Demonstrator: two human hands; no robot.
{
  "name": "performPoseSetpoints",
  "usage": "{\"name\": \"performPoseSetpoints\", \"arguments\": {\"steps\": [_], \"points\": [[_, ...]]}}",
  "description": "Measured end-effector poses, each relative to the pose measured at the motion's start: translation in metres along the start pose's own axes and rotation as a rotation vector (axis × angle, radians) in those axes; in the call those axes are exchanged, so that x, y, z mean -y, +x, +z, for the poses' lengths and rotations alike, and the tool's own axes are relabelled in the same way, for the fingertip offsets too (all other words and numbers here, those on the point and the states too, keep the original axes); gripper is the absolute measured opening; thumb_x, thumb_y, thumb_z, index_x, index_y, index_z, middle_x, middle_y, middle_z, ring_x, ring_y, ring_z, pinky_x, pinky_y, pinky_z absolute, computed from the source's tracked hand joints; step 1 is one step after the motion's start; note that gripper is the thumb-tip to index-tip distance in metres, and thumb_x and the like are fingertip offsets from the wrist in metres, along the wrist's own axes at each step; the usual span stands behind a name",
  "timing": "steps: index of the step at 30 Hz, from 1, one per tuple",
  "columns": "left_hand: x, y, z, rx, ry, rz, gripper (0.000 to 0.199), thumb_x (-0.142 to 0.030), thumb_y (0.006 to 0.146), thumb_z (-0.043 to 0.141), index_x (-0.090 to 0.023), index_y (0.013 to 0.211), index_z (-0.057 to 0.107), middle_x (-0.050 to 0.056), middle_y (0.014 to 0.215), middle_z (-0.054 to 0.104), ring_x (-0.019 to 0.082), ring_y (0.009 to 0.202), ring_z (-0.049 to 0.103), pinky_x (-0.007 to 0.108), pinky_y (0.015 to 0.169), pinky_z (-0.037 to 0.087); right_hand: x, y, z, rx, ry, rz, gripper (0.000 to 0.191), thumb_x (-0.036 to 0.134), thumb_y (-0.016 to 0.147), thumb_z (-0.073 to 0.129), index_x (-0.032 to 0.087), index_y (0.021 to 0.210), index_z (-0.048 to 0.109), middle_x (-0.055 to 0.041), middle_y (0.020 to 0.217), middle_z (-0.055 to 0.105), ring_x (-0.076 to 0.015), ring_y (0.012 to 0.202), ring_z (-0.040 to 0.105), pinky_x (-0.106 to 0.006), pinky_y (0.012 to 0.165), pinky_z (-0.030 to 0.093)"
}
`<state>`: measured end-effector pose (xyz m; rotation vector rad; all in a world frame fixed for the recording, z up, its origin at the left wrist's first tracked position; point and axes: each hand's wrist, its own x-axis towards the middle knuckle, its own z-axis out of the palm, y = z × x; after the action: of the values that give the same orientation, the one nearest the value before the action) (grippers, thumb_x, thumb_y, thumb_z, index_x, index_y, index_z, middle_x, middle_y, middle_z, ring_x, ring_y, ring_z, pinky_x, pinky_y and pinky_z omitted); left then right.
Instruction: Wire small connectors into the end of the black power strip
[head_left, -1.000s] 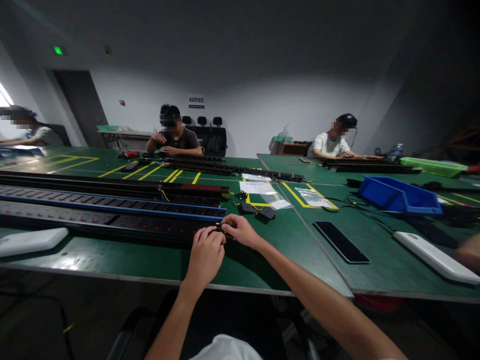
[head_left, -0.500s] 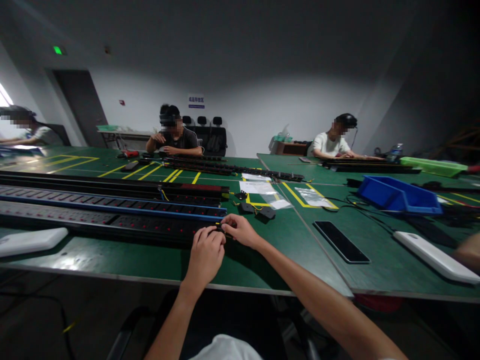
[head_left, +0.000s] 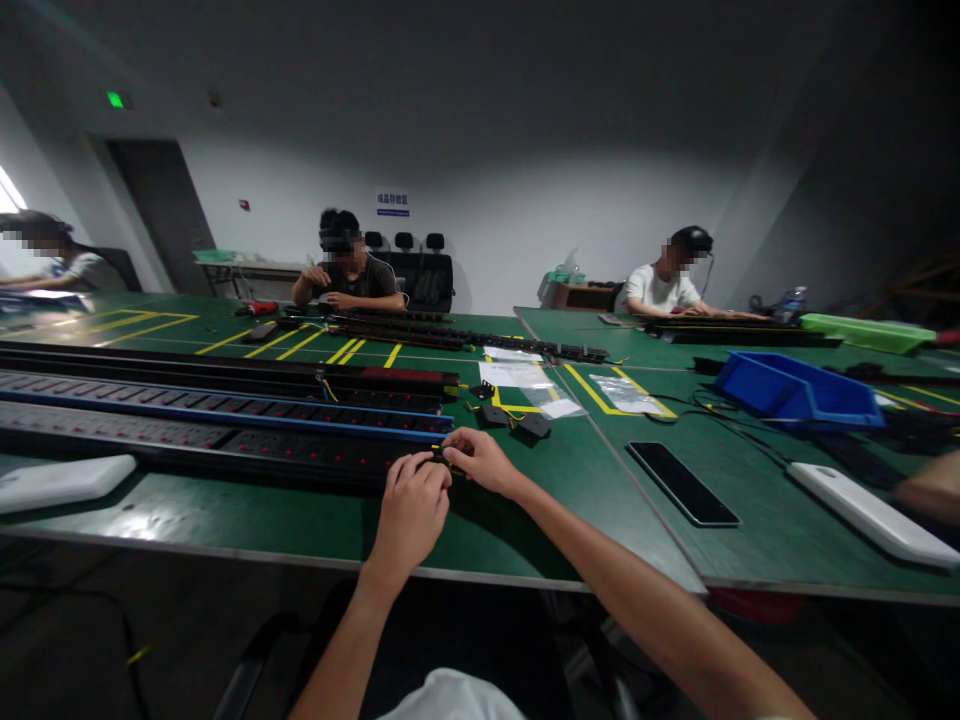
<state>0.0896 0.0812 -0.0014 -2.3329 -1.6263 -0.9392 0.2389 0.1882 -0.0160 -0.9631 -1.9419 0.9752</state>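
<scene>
A long black strip with a row of red dots [head_left: 315,452], which looks like a power strip, lies across the bench at my left. My left hand [head_left: 411,505] is closed over its right end, knuckles up and fingers curled down onto it. Right beside it, my right hand [head_left: 484,462] pinches thumb and fingers together at that same end. A bit of yellow shows by the fingertips, but what they pinch is too small and too hidden to name. Behind this strip runs a blue-edged strip [head_left: 360,423].
Black boxes with yellow wires [head_left: 532,426] lie beyond my right hand. To the right are a phone [head_left: 682,484], a white power bank-like block [head_left: 870,512] and a blue bin [head_left: 799,390]. Another white block [head_left: 67,484] sits left. Co-workers [head_left: 352,275] sit across the bench.
My hands stay in place at the strip's end. At the far right edge, another person's blurred hand or arm has shifted slightly.
</scene>
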Motion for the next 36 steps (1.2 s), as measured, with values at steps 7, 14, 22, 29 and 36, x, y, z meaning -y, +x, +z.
{"name": "performPoseSetpoints", "arguments": {"steps": [7, 14, 22, 29, 36], "points": [[-0.0004, 0.0002, -0.0006, -0.001, -0.001, 0.002, 0.016, -0.008, 0.083, 0.053, -0.023, 0.084, 0.058, 0.002, 0.098, 0.069, 0.024, 0.121, 0.055, 0.046, 0.11, 0.034, 0.0015, -0.0009, -0.0004, -0.003, 0.011, -0.006, 0.019, 0.032, 0.085, 0.06, 0.017, 0.096, 0.065, 0.0033, 0.066, 0.058, -0.0089, 0.05, 0.052, -0.019, 0.044, 0.041], [0.0003, 0.0005, -0.0005, 0.005, -0.005, 0.005, 0.016, -0.008, 0.084, 0.053, -0.023, 0.084, 0.058, 0.003, 0.098, 0.07, 0.024, 0.121, 0.055, 0.047, 0.11, 0.034, 0.001, -0.0008, -0.0002, 0.001, 0.013, -0.004, 0.019, 0.033, 0.086, 0.06, 0.017, 0.096, 0.065, 0.0037, 0.066, 0.058, -0.0087, 0.048, 0.051, -0.02, 0.044, 0.041], [0.0005, -0.0001, 0.0005, 0.0, 0.0, 0.01, 0.016, -0.008, 0.084, 0.052, -0.023, 0.084, 0.058, 0.003, 0.099, 0.07, 0.025, 0.121, 0.055, 0.048, 0.11, 0.035, 0.0014, -0.0013, -0.0005, -0.003, 0.011, -0.002, 0.019, 0.033, 0.086, 0.06, 0.017, 0.096, 0.065, 0.0041, 0.065, 0.057, -0.0082, 0.049, 0.051, -0.019, 0.044, 0.04], [0.0007, 0.0, 0.0011, 0.004, 0.001, 0.0, 0.016, -0.008, 0.083, 0.053, -0.023, 0.083, 0.058, 0.002, 0.098, 0.07, 0.024, 0.121, 0.055, 0.047, 0.11, 0.034, 0.0011, -0.0004, -0.0005, -0.003, 0.0, -0.002, 0.018, 0.032, 0.086, 0.06, 0.017, 0.095, 0.065, 0.0038, 0.066, 0.057, -0.0085, 0.05, 0.051, -0.019, 0.044, 0.04], [0.0002, 0.0003, 0.001, -0.005, 0.0, 0.001, 0.017, -0.007, 0.083, 0.052, -0.023, 0.083, 0.058, 0.003, 0.097, 0.07, 0.024, 0.121, 0.055, 0.047, 0.11, 0.035, 0.0017, -0.0008, -0.0007, -0.003, -0.005, 0.006, 0.019, 0.033, 0.086, 0.061, 0.017, 0.096, 0.065, 0.0044, 0.065, 0.056, -0.0079, 0.047, 0.05, -0.019, 0.044, 0.04]]}}
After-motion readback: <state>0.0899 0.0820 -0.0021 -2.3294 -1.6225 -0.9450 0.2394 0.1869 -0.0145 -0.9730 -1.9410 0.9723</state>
